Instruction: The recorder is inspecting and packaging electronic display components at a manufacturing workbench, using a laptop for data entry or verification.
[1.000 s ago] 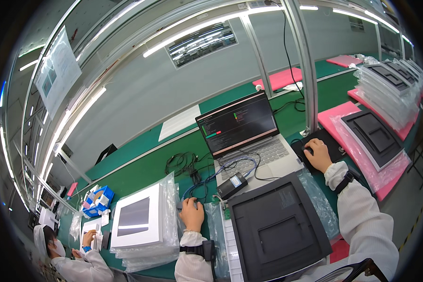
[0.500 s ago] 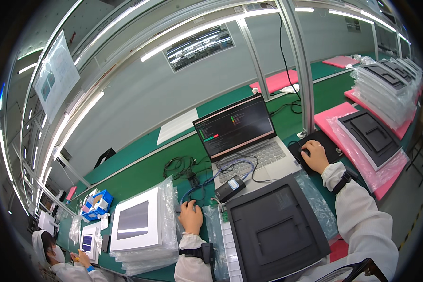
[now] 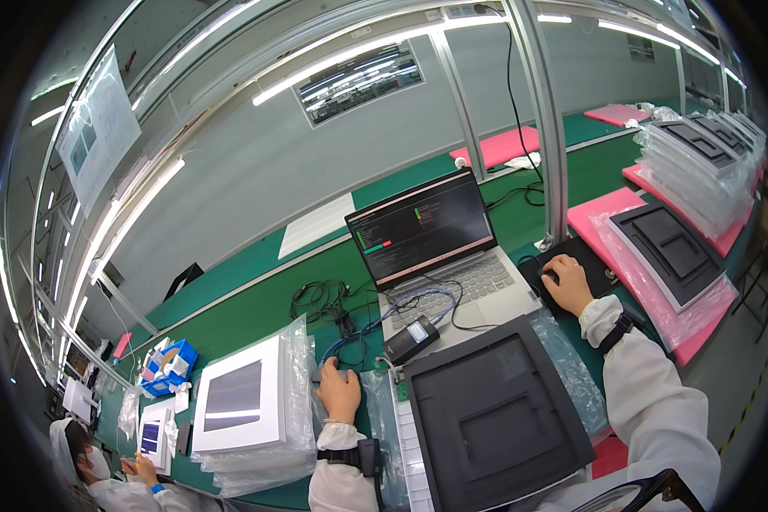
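My right hand (image 3: 571, 284) rests curled over a dark computer mouse (image 3: 549, 278) on a black mouse pad (image 3: 602, 266), right of the open laptop (image 3: 439, 247). My left hand (image 3: 340, 392) is low beside the bagged stack of white-framed panels (image 3: 241, 401), its fingers bent around something I cannot make out near the cable ends. In front of me, between my arms, lies a large black panel (image 3: 499, 418) with a raised rectangle, over a white part with a green circuit board (image 3: 400, 390) at its corner. A small black box (image 3: 412, 340) with cables sits on the laptop's front edge.
Coiled black cables (image 3: 320, 300) lie left of the laptop. Further left are a blue bin (image 3: 169, 369) and a co-worker (image 3: 90, 461) handling a white device. Pink foam (image 3: 610, 213) with another black panel (image 3: 670, 253) and bagged stacks (image 3: 700, 158) fill the right. A metal post (image 3: 546, 128) rises behind.
The whole view has shifted slightly, with bench items appearing a little further left. My right hand stays on the mouse and my left hand stays beside the stack.
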The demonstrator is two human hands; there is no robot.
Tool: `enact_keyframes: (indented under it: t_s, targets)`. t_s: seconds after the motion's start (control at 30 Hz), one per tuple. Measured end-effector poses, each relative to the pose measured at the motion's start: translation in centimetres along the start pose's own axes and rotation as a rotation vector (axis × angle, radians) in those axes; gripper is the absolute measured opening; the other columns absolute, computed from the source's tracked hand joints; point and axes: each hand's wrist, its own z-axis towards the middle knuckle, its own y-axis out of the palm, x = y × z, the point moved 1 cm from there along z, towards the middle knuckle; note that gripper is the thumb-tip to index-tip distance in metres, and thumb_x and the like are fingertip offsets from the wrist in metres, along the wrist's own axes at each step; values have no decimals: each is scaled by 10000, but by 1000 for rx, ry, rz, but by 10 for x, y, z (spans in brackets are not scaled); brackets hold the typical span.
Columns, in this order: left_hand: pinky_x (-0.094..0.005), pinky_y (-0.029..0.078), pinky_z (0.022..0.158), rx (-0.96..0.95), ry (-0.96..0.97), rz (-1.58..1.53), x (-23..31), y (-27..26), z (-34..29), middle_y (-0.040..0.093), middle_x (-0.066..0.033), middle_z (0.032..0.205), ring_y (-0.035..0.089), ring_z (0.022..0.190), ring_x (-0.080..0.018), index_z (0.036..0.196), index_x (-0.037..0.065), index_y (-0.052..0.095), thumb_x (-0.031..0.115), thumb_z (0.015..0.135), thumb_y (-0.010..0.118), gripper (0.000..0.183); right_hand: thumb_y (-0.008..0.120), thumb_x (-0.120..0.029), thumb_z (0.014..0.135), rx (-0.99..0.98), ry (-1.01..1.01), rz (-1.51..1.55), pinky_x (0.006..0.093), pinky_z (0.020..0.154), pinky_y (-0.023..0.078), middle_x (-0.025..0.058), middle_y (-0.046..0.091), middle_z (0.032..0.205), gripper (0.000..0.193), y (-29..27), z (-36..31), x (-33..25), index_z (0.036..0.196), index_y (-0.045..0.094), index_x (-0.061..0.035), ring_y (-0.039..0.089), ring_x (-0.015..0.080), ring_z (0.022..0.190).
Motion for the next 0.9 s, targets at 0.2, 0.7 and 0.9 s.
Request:
enact_keyframes:
  t_s: [0.2, 0.7, 0.9]
  targets:
    - [-488, 395, 872, -12, 43, 14, -1, 4, -1, 544, -100, 1207, 570, 1047, -326, 1088, 116, 595, 239, 823, 586, 292, 666, -170, 754, 4, -8, -9, 419, 829, 443, 98, 587, 960, 171, -2, 2, 1, 884, 644, -61, 553, 315, 958]
    - [-501, 384, 904, -23, 49, 64, -5, 4, -2, 506, -139, 1273, 561, 1065, -342, 1166, 166, 633, 270, 844, 554, 348, 666, -162, 759, -23, 5, 7, 417, 837, 438, 101, 584, 970, 175, 0, 1, 0, 897, 642, -57, 551, 311, 965]
    - [-506, 378, 905, -39, 34, 56, 0, 4, -3, 504, -145, 1273, 559, 1066, -348, 1181, 175, 628, 270, 847, 552, 355, 665, -166, 761, -4, -9, -20, 420, 834, 441, 98, 584, 975, 180, -2, 1, 1, 902, 640, -57, 551, 311, 965]
